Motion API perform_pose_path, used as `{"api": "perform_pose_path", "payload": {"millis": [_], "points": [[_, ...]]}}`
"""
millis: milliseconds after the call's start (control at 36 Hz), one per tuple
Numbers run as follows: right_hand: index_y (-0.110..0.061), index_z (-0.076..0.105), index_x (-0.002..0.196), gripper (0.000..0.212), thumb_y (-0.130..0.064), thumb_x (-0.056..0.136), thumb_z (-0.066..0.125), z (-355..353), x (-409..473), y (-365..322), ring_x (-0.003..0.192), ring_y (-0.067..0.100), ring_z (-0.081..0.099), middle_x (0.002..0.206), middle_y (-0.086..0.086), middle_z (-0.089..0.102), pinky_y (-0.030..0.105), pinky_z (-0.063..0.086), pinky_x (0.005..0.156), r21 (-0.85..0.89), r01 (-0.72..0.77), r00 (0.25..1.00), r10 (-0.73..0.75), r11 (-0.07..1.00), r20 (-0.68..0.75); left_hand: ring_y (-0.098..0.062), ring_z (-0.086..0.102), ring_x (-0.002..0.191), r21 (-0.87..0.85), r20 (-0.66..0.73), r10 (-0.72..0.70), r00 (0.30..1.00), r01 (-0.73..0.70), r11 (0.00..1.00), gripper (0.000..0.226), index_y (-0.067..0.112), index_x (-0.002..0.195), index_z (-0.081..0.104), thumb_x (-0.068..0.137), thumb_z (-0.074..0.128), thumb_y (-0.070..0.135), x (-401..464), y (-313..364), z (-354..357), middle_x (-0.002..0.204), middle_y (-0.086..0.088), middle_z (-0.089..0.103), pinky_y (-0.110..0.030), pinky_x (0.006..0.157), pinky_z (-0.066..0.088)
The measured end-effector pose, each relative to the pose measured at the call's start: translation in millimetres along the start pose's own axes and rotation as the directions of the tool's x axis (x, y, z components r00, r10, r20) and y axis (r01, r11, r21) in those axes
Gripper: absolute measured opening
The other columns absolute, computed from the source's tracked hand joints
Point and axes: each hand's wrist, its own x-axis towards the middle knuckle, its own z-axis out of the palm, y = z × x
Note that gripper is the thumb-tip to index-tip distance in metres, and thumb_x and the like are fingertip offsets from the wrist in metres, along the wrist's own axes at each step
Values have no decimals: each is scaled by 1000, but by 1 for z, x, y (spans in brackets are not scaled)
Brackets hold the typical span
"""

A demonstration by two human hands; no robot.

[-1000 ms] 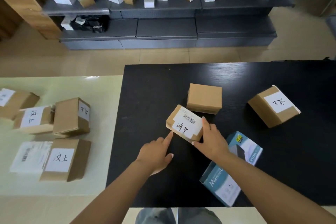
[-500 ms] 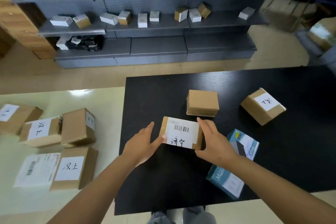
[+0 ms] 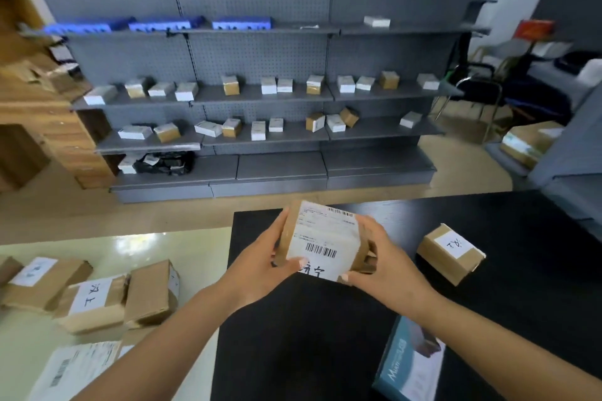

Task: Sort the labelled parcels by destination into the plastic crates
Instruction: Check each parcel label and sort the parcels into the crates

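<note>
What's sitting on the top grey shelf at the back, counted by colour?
Blue crates: 3
White box: 1
Total: 4

held parcel (image 3: 321, 239) above table (image 3: 537, 286), labelled box (image 3: 451, 252) to its right, parcel cluster (image 3: 94, 296) left, shelving (image 3: 260, 98) behind

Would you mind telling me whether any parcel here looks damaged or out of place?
The parcel standing on end on the pale table looks crumpled and dented. Nothing else stands out.
</note>
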Motion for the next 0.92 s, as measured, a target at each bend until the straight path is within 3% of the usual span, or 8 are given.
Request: {"api": "perform_pose_path", "payload": {"millis": [83, 194, 278, 389, 472, 611, 806, 917], "points": [[-77, 22, 112, 95, -7, 78, 76, -23, 11, -25, 124, 4, 49, 132, -21, 50, 25, 52, 93, 42, 37, 996, -33, 998, -81, 3, 53, 117, 17, -125, 89, 988, -88, 996, 88, 54, 143, 13, 84, 73, 31, 9, 27, -14, 123, 40, 50, -29, 94, 53], [-50, 31, 139, 90, -4, 77, 76, -51, 18, -53, 128, 5, 47, 133, -24, 52, 39, 51, 98, 80, 103, 986, -91, 991, -137, 10, 46, 118, 120, -273, 225, 935, -199, 973, 86, 53, 138, 19, 79, 78, 32, 15, 60, -29, 124, 44, 42, -27, 95, 49], [-48, 31, 143, 91, -5, 77, 76, -64, 17, -69, 130, 2, 45, 136, -25, 50, 39, 49, 102, 94, 181, 970, -162, 979, -183, 0, 36, 134, 213, -348, 332, 877, -270, 939, 100, 51, 144, 11, 76, 81, 29, 14, 75, -40, 139, 31, 39, -32, 110, 36], [-51, 29, 142, 91, -2, 79, 73, -74, 14, -87, 131, 0, 42, 139, -26, 45, 41, 47, 104, 32, 286, 935, -271, 958, -231, -5, 34, 135, 371, -359, 461, 812, -329, 868, 112, 48, 149, -5, 78, 79, 24, 10, 89, -54, 149, 18, 34, -39, 112, 35], [-65, 26, 131, 92, -3, 81, 71, -79, 7, -102, 131, -2, 41, 135, -32, 41, 38, 46, 105, -50, 376, 889, -376, 925, -263, -1, 36, 126, 460, -384, 531, 755, -342, 820, 109, 32, 153, -6, 82, 76, 20, 4, 99, -61, 143, 9, 42, -28, 106, 36], [-55, 26, 140, 91, -3, 81, 71, -83, 0, -117, 134, 1, 37, 141, -27, 38, 41, 45, 106, -75, 462, 842, -463, 884, -278, 7, 33, 119, 515, -442, 597, 670, -355, 780, 105, 18, 155, 1, 81, 76, 18, -9, 113, -66, 134, 16, 40, -15, 97, 31], [-41, 28, 148, 90, 3, 80, 69, -86, -4, -130, 133, -1, 39, 142, -26, 38, 38, 45, 106, -19, 499, 824, -481, 866, -300, -12, 44, 121, 606, -449, 679, 580, -361, 709, 99, 6, 153, 11, 80, 77, 18, -23, 128, -76, 137, 6, 44, -15, 102, 28], [-42, 28, 148, 91, 2, 81, 70, -84, -5, -132, 133, 1, 40, 144, -26, 36, 38, 46, 104, -13, 509, 821, -490, 860, -292, -11, 45, 120, 628, -451, 671, 589, -325, 708, 98, 6, 153, 14, 80, 77, 21, -30, 130, -80, 137, 3, 49, -31, 96, 41]]}}
